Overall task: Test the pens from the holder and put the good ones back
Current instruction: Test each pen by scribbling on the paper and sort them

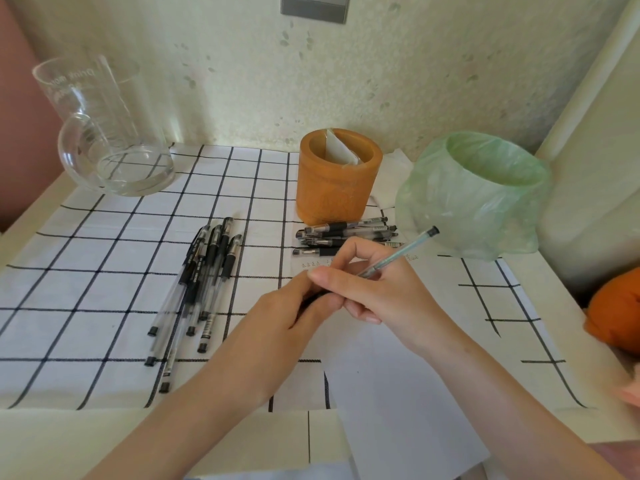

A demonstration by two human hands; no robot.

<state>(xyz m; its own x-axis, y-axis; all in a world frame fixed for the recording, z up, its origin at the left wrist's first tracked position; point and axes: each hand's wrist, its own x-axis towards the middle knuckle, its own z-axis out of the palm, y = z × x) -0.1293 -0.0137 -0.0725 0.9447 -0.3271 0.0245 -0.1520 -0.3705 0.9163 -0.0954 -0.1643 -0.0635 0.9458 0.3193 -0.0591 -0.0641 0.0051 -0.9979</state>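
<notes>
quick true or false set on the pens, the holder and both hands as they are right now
1. The right hand holds a pen over the white paper. True.
2. The left hand lies flat on the checked cloth. False: its fingers curl round the dark front end of that same pen.
3. The orange holder is full of pens. False: no pens show inside, only a white folded piece.
4. A pile of pens lies just in front of the holder. True.
5. The glass jug lies on its side. False: it stands upright at the back left.
</notes>
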